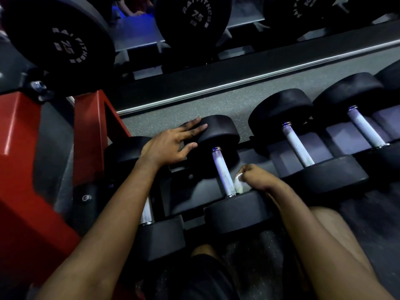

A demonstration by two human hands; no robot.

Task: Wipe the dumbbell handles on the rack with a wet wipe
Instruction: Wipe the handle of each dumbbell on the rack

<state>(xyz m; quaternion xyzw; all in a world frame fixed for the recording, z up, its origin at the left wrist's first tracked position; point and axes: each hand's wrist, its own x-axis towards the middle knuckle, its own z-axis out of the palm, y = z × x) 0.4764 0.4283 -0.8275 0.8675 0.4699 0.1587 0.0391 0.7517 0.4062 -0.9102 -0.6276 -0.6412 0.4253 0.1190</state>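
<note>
The dumbbell handle (221, 171) lies on the lower rack shelf (255, 158). Its long axis runs away from me, the far end leaning slightly left. My right hand (257, 177) curls its fingers round a bunched wet wipe (239, 184), pressed against the handle's near end just above the near head (236, 213). My left hand (171, 145) rests with straight fingers on the far head (223, 131). A neighbouring dumbbell (297, 146) lies parallel on the right.

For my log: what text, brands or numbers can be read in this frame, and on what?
"RAI FITNESS", "75": end face of the upper-left dumbbell.
"RAI FITNESS", "75": end face of the upper-middle dumbbell.
"10": start of a number on the upper-right dumbbell, cut off by the frame edge; its brand lettering is too blurred to read.
Lower-row dumbbells: no text visible.
</note>
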